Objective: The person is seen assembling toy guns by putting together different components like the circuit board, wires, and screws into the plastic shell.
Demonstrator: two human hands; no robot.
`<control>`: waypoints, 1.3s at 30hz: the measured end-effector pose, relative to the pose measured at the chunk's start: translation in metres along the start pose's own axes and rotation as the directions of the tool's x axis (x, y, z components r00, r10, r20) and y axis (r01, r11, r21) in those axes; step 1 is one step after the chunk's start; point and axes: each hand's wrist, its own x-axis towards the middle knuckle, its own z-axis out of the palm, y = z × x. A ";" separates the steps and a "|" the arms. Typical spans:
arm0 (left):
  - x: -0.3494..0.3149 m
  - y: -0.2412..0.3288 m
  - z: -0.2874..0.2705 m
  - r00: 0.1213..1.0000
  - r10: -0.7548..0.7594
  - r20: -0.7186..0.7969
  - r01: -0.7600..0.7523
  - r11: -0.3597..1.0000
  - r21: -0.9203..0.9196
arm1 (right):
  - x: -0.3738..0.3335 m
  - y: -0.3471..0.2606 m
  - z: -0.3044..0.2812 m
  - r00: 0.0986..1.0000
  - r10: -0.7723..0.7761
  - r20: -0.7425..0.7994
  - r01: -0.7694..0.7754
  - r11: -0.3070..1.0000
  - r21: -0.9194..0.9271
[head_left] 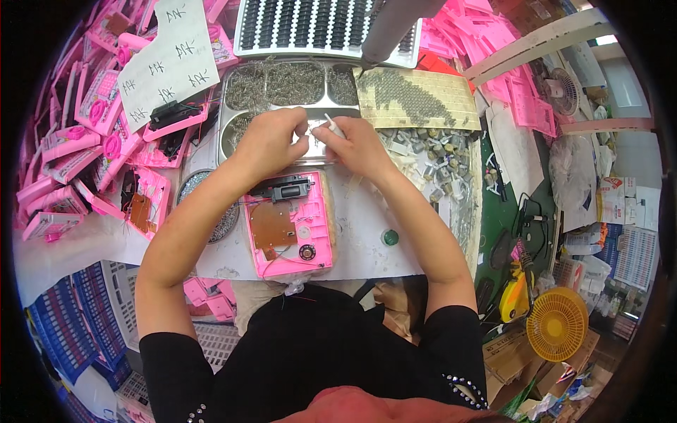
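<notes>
Both hands work above the near compartment of a metal tray (343,111). My left hand (273,139) has its fingers curled into a pinch, and whatever it may hold is too small to make out. Close beside it, my right hand (358,146) grips a small white pointed piece (334,127) between thumb and fingers. The tray's far compartments hold heaps of thin metal springs (295,83). Nearer me lies an open pink plastic housing (321,243) with a brown circuit board (273,224), a black part (288,189) and thin wires.
Pink housings (95,106) pile up at the left, under a torn paper sheet (169,60). A white rack of black parts (328,25) stands behind the tray. Small metal motors (441,158) lie right, below a yellowish sheet (423,99). A grey pole (391,32) slants overhead.
</notes>
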 end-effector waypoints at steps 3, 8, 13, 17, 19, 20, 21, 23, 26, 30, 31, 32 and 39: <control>-0.007 0.018 -0.009 0.994 -0.087 -0.065 0.073 0.977 -0.200 | -0.003 -0.009 0.007 1.000 0.004 0.010 -0.007 0.958 0.288; -0.018 0.012 -0.005 0.965 -0.214 -0.148 0.121 0.874 -0.471 | -0.008 -0.024 0.007 0.999 0.041 0.002 -0.039 0.941 0.337; -0.024 0.002 0.003 0.965 -0.048 -0.258 -0.017 0.970 -0.242 | -0.013 -0.027 0.012 0.999 -0.047 0.012 0.046 0.994 0.098; -0.020 -0.003 -0.002 0.972 -0.235 -0.020 0.218 0.928 -0.302 | -0.014 -0.017 0.016 0.869 -0.495 0.002 0.448 0.786 -0.426; -0.013 -0.005 -0.015 0.883 -0.395 0.253 0.461 0.831 -0.312 | -0.014 -0.016 0.017 0.775 -0.631 0.039 0.550 0.643 -0.534; -0.012 -0.010 -0.015 0.855 -0.412 0.316 0.509 0.784 -0.355 | -0.014 -0.015 0.019 0.752 -0.658 0.034 0.574 0.629 -0.524; -0.012 -0.016 -0.014 0.823 -0.423 0.378 0.557 0.732 -0.392 | -0.014 -0.014 0.020 0.728 -0.685 0.028 0.598 0.614 -0.515; -0.013 -0.017 -0.018 0.794 -0.413 0.447 0.607 0.591 -0.531 | -0.017 -0.020 0.019 0.792 -0.611 0.020 0.537 0.680 -0.500; -0.025 0.000 -0.028 0.860 -0.357 0.364 0.492 0.388 -0.780 | -0.014 -0.020 0.017 0.919 -0.394 -0.013 0.379 0.892 -0.246; -0.033 0.011 -0.021 0.952 -0.289 0.104 0.232 0.454 -0.860 | -0.015 -0.038 0.009 0.985 0.033 0.168 -0.091 0.932 0.350; -0.035 0.008 -0.018 0.960 -0.272 0.071 0.201 0.490 -0.848 | -0.016 -0.038 0.009 0.987 0.017 0.159 -0.071 0.939 0.336; -0.035 0.006 -0.016 0.966 -0.257 0.003 0.167 0.618 -0.768 | -0.017 -0.039 0.009 0.989 0.001 0.150 -0.050 0.945 0.322; -0.023 -0.010 -0.010 0.933 -0.360 0.020 0.308 0.767 -0.563 | -0.009 -0.021 0.018 0.599 -0.800 0.020 0.715 0.524 -0.463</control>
